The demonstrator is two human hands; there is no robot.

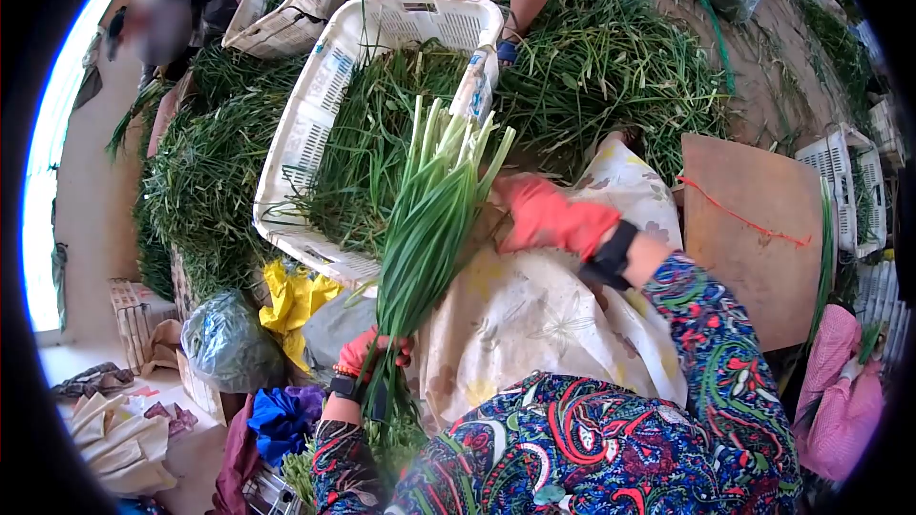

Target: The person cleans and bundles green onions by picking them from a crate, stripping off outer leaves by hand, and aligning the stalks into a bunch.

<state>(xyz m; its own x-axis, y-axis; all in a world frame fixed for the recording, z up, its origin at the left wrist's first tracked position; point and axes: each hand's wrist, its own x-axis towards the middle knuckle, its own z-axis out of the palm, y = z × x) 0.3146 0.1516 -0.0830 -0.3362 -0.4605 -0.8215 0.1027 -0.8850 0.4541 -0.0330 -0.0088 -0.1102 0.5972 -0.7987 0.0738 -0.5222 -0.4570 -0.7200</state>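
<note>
Lengthwise, a long bundle of green leaves and pale stalks [427, 219] points forward, pale ends foremost, leaning slightly right; the red-gloved left hand [374, 353] clasps its leafy end, the blurred red-gloved right hand [553, 215], grip unreadable, is near the stalks; a white slatted plastic crate [307, 133] stands beyond.

Green bundle [429, 229] with whitish stalk ends [441, 138], multicoloured paisley sleeve [720, 348]

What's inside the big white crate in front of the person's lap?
The crate holds loose green leaves. The leafy bunch in the left hand hides part of its near right side, and the crate's floor beneath the leaves cannot be seen.
</note>
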